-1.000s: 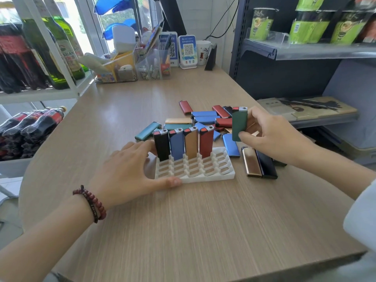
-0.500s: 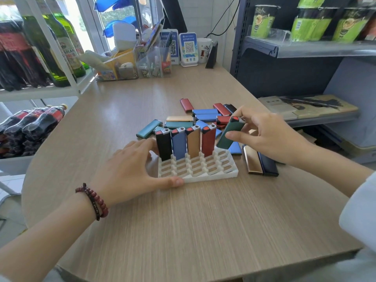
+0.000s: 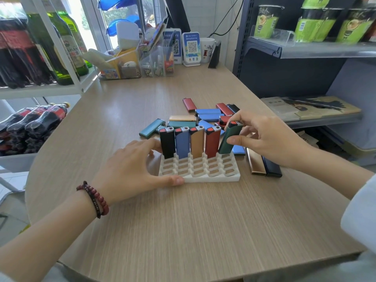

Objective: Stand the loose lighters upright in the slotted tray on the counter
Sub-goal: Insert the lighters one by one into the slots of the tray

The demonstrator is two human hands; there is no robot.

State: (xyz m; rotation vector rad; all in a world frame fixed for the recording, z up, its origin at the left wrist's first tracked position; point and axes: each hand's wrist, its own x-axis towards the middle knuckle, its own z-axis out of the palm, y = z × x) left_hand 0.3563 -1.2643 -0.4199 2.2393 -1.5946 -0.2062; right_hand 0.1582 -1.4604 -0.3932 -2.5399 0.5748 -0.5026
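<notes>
A white slotted tray (image 3: 213,177) lies on the wooden counter (image 3: 183,220). In its back row stand a black lighter (image 3: 167,144), a blue one (image 3: 182,144), a tan one (image 3: 197,143) and a red one (image 3: 211,143). My right hand (image 3: 268,139) pinches a dark green lighter (image 3: 230,139), tilted, with its lower end at the back row's rightmost slot. My left hand (image 3: 130,167) grips the tray's left side, thumb on the front edge. Several loose lighters (image 3: 207,117) lie flat behind the tray.
A bronze lighter (image 3: 256,165) and a black one (image 3: 271,168) lie flat right of the tray. Clear organiser boxes (image 3: 138,64), QR code stands (image 3: 190,48) and a mug sit at the counter's far end. Bottle racks stand left, a dark shelf unit (image 3: 305,51) right.
My right hand carried the dark green lighter down and left from above the pile to the tray's back right slot, tilting it. My left hand stayed on the tray.
</notes>
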